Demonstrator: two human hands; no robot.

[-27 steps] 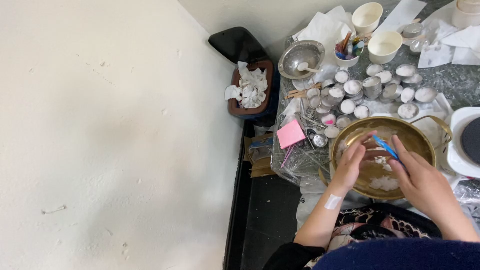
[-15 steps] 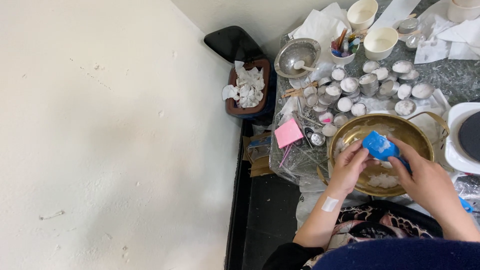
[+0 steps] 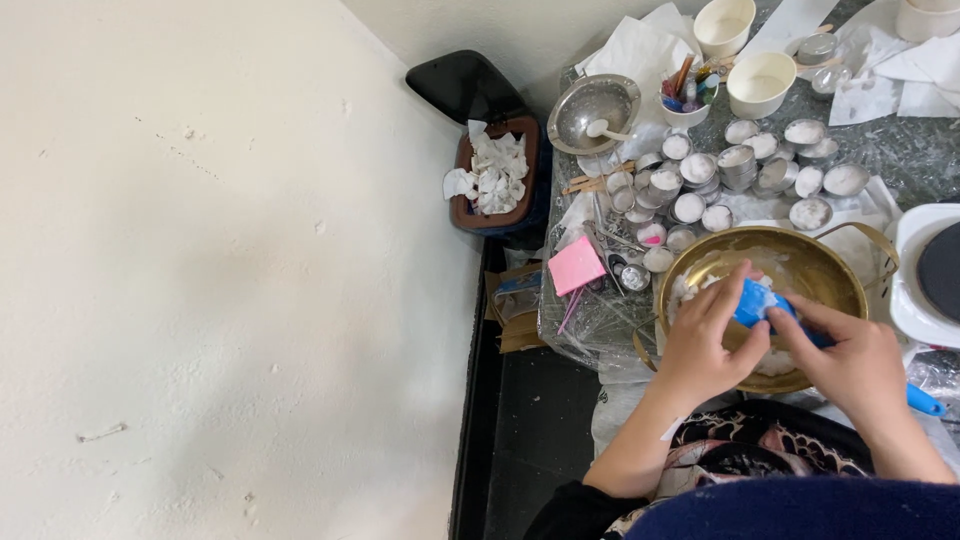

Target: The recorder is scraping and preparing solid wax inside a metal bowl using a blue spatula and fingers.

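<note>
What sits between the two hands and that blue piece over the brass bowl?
Nothing visible. The left hand and right hand both touch the blue piece directly, holding it above the brass bowl, with only white bits lying inside beneath it.

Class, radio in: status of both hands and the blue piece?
Left hand and right hand both gripping blue piece over brass bowl. Nothing between them.
</note>
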